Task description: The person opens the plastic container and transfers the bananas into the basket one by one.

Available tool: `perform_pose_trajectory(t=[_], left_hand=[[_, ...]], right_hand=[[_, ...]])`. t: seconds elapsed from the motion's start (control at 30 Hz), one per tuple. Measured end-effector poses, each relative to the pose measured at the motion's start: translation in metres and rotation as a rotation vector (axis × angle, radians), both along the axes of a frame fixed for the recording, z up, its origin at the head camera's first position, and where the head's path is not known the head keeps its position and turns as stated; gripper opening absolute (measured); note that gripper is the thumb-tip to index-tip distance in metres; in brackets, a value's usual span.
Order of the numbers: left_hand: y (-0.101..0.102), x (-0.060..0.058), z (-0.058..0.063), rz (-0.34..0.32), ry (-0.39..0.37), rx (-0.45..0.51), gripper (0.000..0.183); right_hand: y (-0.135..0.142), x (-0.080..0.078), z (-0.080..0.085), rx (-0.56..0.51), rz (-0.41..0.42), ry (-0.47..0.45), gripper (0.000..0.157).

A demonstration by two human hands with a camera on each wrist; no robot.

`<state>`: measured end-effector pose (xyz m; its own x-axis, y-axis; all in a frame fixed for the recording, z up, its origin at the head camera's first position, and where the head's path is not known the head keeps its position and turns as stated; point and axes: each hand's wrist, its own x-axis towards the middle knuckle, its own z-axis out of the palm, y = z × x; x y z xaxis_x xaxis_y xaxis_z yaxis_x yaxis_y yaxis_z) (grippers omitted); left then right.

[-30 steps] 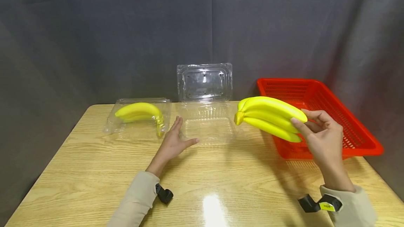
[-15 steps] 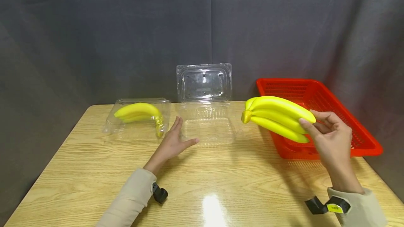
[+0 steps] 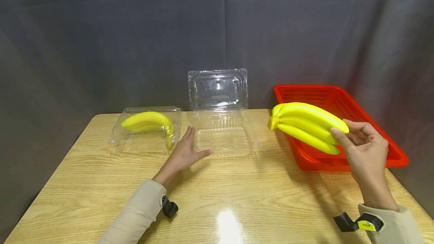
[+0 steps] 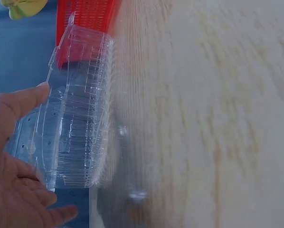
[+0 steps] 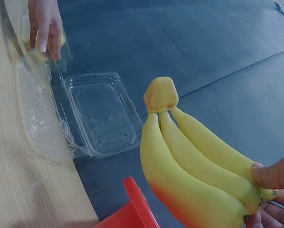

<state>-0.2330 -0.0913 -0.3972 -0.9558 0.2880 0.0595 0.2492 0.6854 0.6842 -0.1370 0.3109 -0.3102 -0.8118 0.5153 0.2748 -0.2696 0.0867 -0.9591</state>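
My right hand (image 3: 367, 146) pinches the tip end of a yellow bunch of bananas (image 3: 306, 125), holding it in the air over the near left part of the red basket. The stem (image 5: 161, 95) points left in the head view. At the middle of the table, a clear plastic clamshell box (image 3: 222, 142) stands with its lid (image 3: 218, 89) raised at the back. My left hand (image 3: 183, 153) is at the left side of that box, thumb and fingers spread. In the left wrist view its thumb (image 4: 30, 99) lies at the box's rim; firm contact is hard to tell.
A second clear box (image 3: 125, 144), its lid down, sits at the left with yellow bananas (image 3: 147, 120) inside. The red basket (image 3: 288, 89) occupies the table's right side. A dark grey curtain (image 3: 145, 40) hangs behind the wooden table (image 3: 203, 199).
My right hand has carried the bunch of bananas a little to the right, farther over the red basket. The left hand stays by the box, its forearm shifted slightly left.
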Motion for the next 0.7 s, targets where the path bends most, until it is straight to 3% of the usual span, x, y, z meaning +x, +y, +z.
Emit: perform_pose_trajectory(t=[0.7], left_hand=[[0.005, -0.008, 0.006, 0.008, -0.011, -0.016, 0.100]], right_hand=[[0.019, 0.004, -0.001, -0.054, -0.051, 0.003, 0.038]])
